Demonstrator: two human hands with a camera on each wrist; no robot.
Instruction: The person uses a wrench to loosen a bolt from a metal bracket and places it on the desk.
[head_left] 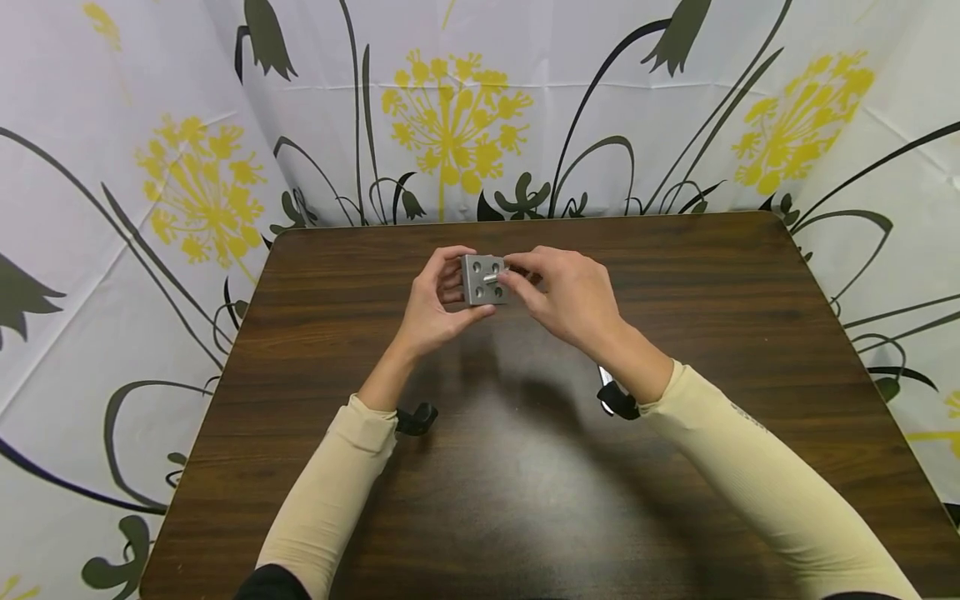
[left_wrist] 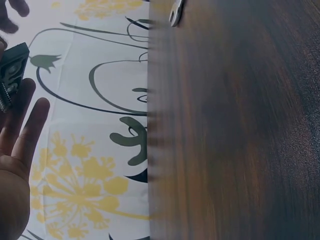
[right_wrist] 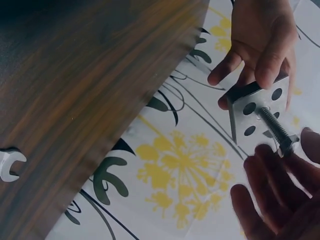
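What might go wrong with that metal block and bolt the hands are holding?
The metal block might slip: the left hand holds it up above the table, so it could drop with a bang.

The right hand pinches the bolt where it sticks out from the block's face; if it gets turned crookedly, its threads might jam.

The smooth block (right_wrist: 262,100) and ridged bolt (right_wrist: 275,127) look metal, the glossy table (head_left: 495,475) wood.
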